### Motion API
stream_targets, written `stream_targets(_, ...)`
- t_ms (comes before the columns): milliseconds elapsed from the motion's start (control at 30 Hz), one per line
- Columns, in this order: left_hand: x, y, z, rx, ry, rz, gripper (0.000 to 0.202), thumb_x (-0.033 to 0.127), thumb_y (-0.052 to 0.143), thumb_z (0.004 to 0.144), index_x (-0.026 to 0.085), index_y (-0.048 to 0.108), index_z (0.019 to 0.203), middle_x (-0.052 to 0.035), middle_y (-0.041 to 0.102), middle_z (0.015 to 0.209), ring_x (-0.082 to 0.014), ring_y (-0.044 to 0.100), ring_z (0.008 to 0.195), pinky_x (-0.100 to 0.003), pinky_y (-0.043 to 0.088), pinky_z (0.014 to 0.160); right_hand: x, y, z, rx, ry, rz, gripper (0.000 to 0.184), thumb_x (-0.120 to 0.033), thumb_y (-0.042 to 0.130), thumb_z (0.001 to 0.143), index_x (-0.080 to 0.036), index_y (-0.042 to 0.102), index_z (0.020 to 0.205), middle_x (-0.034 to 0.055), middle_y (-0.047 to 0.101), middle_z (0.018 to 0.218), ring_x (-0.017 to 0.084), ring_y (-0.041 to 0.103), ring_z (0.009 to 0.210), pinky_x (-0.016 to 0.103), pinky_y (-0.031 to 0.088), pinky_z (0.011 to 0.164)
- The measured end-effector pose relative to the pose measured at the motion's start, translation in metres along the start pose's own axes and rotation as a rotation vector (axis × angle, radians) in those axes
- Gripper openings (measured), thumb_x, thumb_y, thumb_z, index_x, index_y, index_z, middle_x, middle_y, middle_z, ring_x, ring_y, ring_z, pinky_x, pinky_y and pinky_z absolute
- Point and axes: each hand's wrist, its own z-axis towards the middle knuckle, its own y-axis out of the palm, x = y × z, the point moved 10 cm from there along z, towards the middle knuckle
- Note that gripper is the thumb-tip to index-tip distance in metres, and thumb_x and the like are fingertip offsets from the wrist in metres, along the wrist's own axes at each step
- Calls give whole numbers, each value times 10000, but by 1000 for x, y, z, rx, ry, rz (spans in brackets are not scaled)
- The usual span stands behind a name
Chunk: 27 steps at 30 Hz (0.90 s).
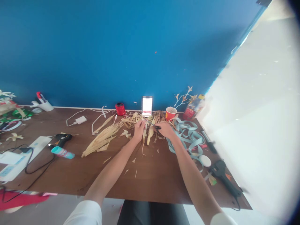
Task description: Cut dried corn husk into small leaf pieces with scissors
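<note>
My right hand [165, 128] is closed around the dark handles of a pair of scissors [151, 123], whose blades point left toward my other hand. The fingers of my left hand [139, 129] pinch a pale strip of dried corn husk [144, 137] beside the blades; its upper end is too small to make out. Behind and between both hands lies a heap of dried husks [133, 120]. A longer bundle of husks [102, 140] is spread to the left. Close to my left hand lies a small petal-shaped piece [126, 133].
Right of my hands stand a red paper cup [171, 114], tangled light-blue ribbon [187, 134] and a glue gun [221, 173]. A lit phone [147, 106] leans on the blue wall. Leftward are a red roll [120, 108], a charger [81, 120], another glue gun [61, 139] and a power strip [35, 153].
</note>
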Motion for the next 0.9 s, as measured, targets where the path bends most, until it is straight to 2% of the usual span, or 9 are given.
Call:
stream_targets(133, -6, 2, 0, -25, -36, -36, 361, 519, 613, 816, 165, 640, 750, 23, 442, 579, -100, 405, 550, -227, 343, 545, -2, -6, -2, 17, -15, 57, 246, -223, 587, 795, -233, 740, 986, 48, 728, 884, 187, 620, 830, 220, 406, 697)
stream_targets(233, -7, 3, 1, -42, -47, -30, 370, 520, 613, 813, 156, 675, 821, 16, 480, 612, -95, 428, 566, -221, 353, 544, -4, -12, -4, 41, -10, 97, 218, -281, 597, 802, -220, 735, 959, 40, 719, 821, 180, 610, 776, 215, 389, 653)
stream_targets(400, -10, -1, 2, 16, -74, -50, 333, 467, 691, 757, 146, 689, 845, 18, 520, 627, -81, 436, 561, -215, 351, 544, -8, -10, -3, 52, 18, 85, 285, -391, 613, 806, -237, 719, 1022, 44, 723, 885, 192, 615, 789, 237, 402, 668)
stream_targets(567, -11, -3, 2, 59, -101, -146, 312, 422, 744, 698, 146, 663, 818, 18, 570, 640, -80, 474, 558, -219, 366, 560, -11, 3, -1, 43, 87, 50, 351, -375, 602, 813, -294, 678, 1147, 34, 725, 952, 220, 632, 865, 266, 432, 706)
stream_targets(767, -13, -3, 2, 78, -135, -224, 296, 374, 773, 659, 145, 643, 792, 30, 577, 632, -65, 470, 537, -215, 368, 562, -14, 10, 0, 36, 89, 34, 342, -322, 587, 811, -297, 675, 1140, 29, 725, 964, 222, 632, 881, 272, 436, 717)
stream_targets(900, -13, -2, 3, 68, -143, -260, 294, 360, 780, 657, 141, 644, 797, 34, 561, 615, -58, 456, 525, -207, 354, 542, -12, 10, 0, 43, 85, 47, 348, -347, 586, 818, -305, 671, 1154, 35, 725, 972, 223, 633, 874, 271, 427, 706)
